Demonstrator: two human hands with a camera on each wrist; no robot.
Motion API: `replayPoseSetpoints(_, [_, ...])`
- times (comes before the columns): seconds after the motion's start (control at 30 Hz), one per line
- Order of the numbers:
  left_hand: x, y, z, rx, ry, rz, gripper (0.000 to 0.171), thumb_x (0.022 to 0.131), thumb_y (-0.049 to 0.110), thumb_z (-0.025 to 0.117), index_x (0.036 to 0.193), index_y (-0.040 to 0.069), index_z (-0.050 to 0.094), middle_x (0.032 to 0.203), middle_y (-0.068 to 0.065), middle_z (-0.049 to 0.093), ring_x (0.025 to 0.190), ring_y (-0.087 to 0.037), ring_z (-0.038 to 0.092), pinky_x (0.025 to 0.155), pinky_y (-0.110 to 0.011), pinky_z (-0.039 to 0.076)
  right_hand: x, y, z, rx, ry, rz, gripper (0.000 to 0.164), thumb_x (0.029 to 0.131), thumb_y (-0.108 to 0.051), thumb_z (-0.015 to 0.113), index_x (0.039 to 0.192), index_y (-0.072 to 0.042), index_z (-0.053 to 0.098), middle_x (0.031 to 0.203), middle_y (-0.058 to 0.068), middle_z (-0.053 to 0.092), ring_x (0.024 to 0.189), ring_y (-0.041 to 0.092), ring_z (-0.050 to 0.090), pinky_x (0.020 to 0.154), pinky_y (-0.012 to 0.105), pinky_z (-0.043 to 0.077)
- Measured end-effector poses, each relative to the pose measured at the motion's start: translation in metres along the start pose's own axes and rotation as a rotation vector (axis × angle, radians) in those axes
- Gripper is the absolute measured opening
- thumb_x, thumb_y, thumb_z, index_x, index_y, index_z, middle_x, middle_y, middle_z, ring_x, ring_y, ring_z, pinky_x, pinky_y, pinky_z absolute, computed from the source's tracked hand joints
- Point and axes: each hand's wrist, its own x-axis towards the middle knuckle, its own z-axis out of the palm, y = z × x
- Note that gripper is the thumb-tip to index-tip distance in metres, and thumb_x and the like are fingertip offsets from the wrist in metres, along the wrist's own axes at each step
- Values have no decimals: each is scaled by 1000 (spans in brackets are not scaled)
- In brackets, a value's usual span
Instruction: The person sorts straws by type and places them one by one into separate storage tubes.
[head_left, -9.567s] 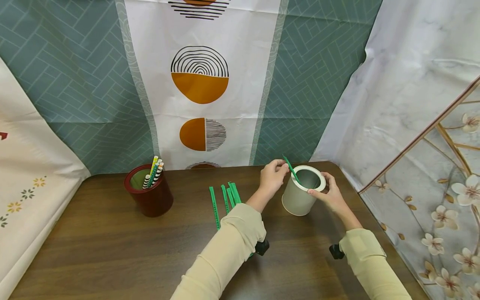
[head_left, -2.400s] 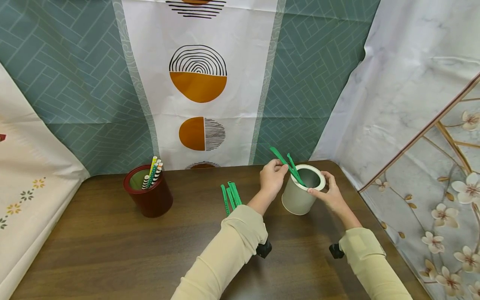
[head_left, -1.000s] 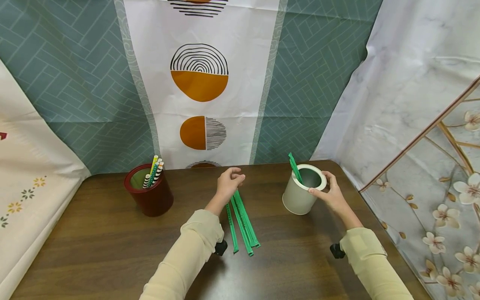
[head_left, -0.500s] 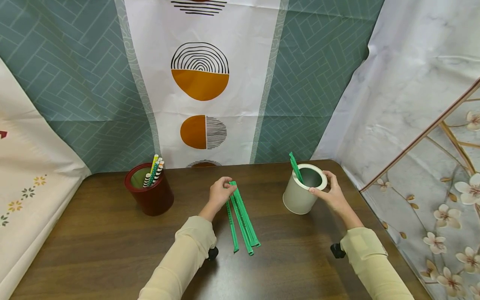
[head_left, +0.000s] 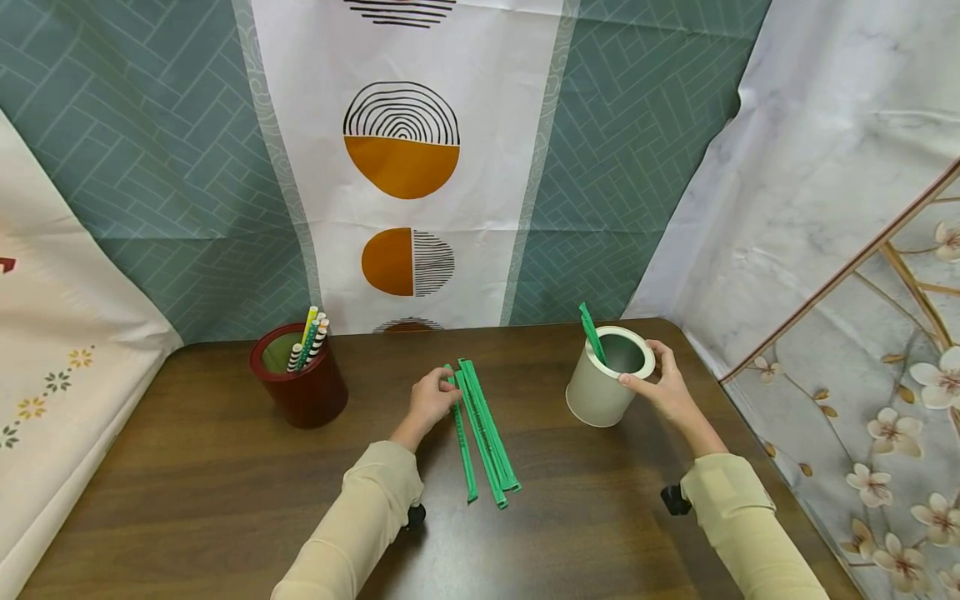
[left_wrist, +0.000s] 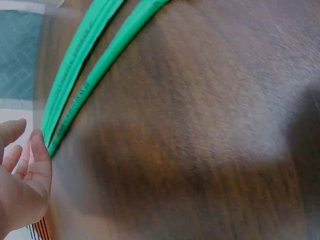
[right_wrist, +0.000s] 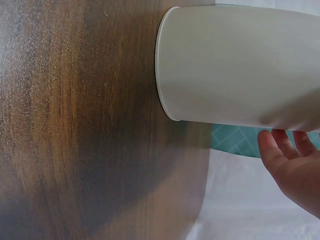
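- The person's left hand (head_left: 431, 398) is lowered over the far end of 1 slim green paper-wrapped straw (head_left: 464, 454). In the left wrist view, the tips of thumb and forefinger are apart; whether either touches the wrapper cannot be told. The end is probably chosen because it lies free of its neighbours.
- Just to the right lies a close group of green wrapped straws (head_left: 483, 425), their exact number unclear from overlap. All lie lengthwise, roughly parallel, on the dark brown wood-grain table (head_left: 225, 483), an arrangement that presumably leaves their far ends within easy reach.
- The right hand (head_left: 667, 396) is clamped on the off-white cylindrical container (head_left: 596, 396): thumb at the rim, the other fingers against the outer wall. The hold appears to steady the upright vessel while leaving most of its mouth uncovered.
- Inside, green wrapped material (head_left: 589, 327) leans against the rim on the left, opposite the right hand; overlap prevents a count.
- Well apart, at the left, stands a dark red cylindrical container (head_left: 307, 402) with a green interior. Its patterned sticks (head_left: 308, 345), at least 4, lean together to the right, evidently supported by the rim.
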Motion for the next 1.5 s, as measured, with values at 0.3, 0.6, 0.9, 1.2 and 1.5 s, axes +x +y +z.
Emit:
replayPoseSetpoints(0.3, [0,-12,5,148,41,34,42,79,12,65,118,3,52,109,-14,58,102,-31,52,81,-41,45,1,0,-1,-3,-8,5,74,80,-13,62,135,-1,14,126,18,30,97,13,35,72,11,37])
replayPoseSetpoints(0.6, [-2,-18,13,230,51,42,46,76,12,68,118,5,52,108,-12,58,100,-30,53,82,-41,44,1,1,0,-1,0,-9,71,80,-13,62,133,1,16,125,18,30,100,18,36,72,10,37])
replayPoseSetpoints(0.9, [-5,-13,11,271,42,35,47,74,12,70,117,4,53,95,-8,59,84,-24,54,77,-39,45,1,0,0,5,7,-17,71,80,-12,63,132,2,17,123,17,31,95,12,37,71,9,37])
replayPoseSetpoints(1.2, [-3,-11,4,349,-8,-37,42,74,15,69,111,2,56,92,-8,64,82,-23,59,73,-37,48,1,1,0,-6,5,-14,71,80,-12,62,132,2,16,123,18,31,99,18,37,71,9,37])
replayPoseSetpoints(1.5, [-5,-11,6,378,37,-41,34,73,16,68,103,4,59,87,-8,63,80,-25,56,77,-40,45,0,0,0,9,-1,-10,70,80,-12,62,132,1,17,121,17,32,99,18,37,71,10,38])
